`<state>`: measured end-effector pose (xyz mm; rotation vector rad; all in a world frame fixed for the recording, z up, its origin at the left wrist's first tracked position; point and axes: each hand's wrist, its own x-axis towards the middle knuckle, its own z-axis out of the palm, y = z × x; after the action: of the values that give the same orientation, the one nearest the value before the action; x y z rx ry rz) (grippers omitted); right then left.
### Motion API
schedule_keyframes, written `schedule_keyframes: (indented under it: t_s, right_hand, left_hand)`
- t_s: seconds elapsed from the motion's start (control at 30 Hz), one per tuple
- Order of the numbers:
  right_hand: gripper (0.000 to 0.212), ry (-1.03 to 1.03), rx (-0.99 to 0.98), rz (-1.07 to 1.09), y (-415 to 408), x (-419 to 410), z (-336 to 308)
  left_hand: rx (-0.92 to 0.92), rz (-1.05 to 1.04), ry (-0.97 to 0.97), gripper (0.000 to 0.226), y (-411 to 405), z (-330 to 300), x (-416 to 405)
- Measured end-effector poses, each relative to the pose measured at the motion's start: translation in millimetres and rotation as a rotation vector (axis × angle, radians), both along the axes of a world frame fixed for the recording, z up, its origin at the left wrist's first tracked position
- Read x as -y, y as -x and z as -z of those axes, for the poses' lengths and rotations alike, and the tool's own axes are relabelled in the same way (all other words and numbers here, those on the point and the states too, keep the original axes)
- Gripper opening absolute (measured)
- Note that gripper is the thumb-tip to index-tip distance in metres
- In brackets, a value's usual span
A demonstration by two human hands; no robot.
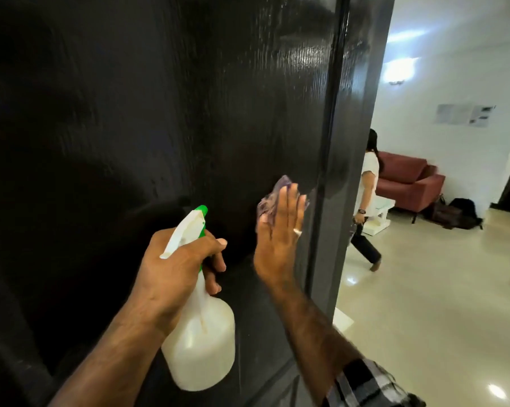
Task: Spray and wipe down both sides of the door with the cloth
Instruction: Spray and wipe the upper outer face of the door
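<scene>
Left hand (178,264) grips spray bottle (199,327) just left of the cloth (272,198), right hand (278,233) flat, pressing cloth on dark door (159,113) near its edge; risk: cloth slips off edge, leaving streaks.

Crumpled purple cloth (277,198) mostly hidden under the flat right hand (280,230). Glossy black wooden door (189,113) cut off left, top, bottom. Left hand (177,265) covers the white plastic spray bottle (200,342) neck and trigger. Person in white top (368,189) half hidden behind door edge, blurred.
</scene>
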<state>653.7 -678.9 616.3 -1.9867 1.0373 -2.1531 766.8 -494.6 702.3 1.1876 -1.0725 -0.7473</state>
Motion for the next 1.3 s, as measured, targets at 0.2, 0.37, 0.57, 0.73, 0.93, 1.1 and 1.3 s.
schedule_keyframes:
  t_s: [0.2,0.37,0.57,0.73,0.93,1.1,1.3]
  right_hand:
    - [0.07,0.354,-0.528,-0.048,27.1,5.7,28.3]
    - [0.062,-0.108,0.022,-0.018,64.0,65.7,-7.2]
    - [0.063,0.244,-0.362,-0.079,35.9,31.1,25.9]
    - [0.06,0.267,-0.404,-0.016,92.9,91.3,15.5]
    - [0.061,0.175,-0.269,0.068,139.8,153.0,-28.0]
    - [0.057,0.282,-0.287,0.051,141.8,170.2,-39.8]
    - [0.06,0.341,-0.582,-0.047,191.1,186.8,53.6]
  left_hand:
    - [-0.035,-0.018,-0.044,0.013,14.7,5.7,17.7]
    - [-0.003,-0.015,-0.074,0.023,24.1,8.1,30.2]
    - [0.033,-0.042,-0.08,0.014,48.5,7.7,57.1]
    - [0.074,-0.042,-0.11,0.016,75.7,10.1,87.5]
    - [0.034,-0.05,-0.248,0.049,117.4,21.6,127.0]
    - [-0.07,-0.117,-0.248,0.026,150.4,17.9,158.9]
    - [0.06,-0.143,-0.178,0.019,169.8,13.7,186.7]
